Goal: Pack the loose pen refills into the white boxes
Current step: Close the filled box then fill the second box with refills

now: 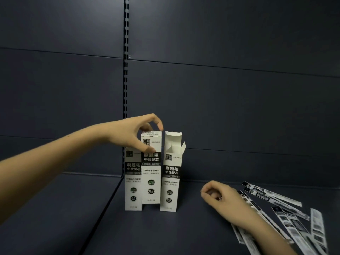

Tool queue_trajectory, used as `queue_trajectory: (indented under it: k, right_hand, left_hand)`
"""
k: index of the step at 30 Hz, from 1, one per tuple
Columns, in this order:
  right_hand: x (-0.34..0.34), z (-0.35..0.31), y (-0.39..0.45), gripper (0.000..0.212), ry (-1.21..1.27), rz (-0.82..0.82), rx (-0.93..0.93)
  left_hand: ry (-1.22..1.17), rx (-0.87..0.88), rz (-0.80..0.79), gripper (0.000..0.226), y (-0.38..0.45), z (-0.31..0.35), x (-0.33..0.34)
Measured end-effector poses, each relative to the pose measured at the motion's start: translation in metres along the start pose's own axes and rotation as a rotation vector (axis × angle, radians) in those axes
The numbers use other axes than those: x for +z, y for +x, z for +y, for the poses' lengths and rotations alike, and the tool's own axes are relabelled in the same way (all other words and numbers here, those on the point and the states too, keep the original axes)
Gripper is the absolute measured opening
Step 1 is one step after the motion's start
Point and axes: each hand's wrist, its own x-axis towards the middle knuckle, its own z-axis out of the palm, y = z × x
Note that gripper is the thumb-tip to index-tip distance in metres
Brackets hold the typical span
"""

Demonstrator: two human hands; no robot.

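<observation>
The top of the closed middle refill box (151,170) is pinched by the left hand (134,133), between a closed box (133,179) and an open-flapped box (171,173) on the shelf (174,232). The right hand (223,199) is loosely curled, nothing visibly held, just beside the wrapped pen refills (287,218) scattered rightward.

Back wall: dark blue-grey panels (230,98) fill the view from 9 through 12 to 3 o'clock, split by thin horizontal seams.
Upright: a slotted black strip (125,57) runs vertically from 12 o'clock down towards the centre, between two panel columns.
Shelf: a dark matte surface (165,234) spans 4 to 8 o'clock, with a seam running diagonally towards 7 o'clock.
</observation>
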Motion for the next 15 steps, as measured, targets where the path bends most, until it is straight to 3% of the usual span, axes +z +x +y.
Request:
queue_trajectory:
  k: [15]
  right_hand:
    - [0.016,0.001,0.006,0.003,0.1,-0.028,0.005]
  left_hand:
    - [0.171,-0.026,-0.111,0.061,0.029,-0.032,0.015]
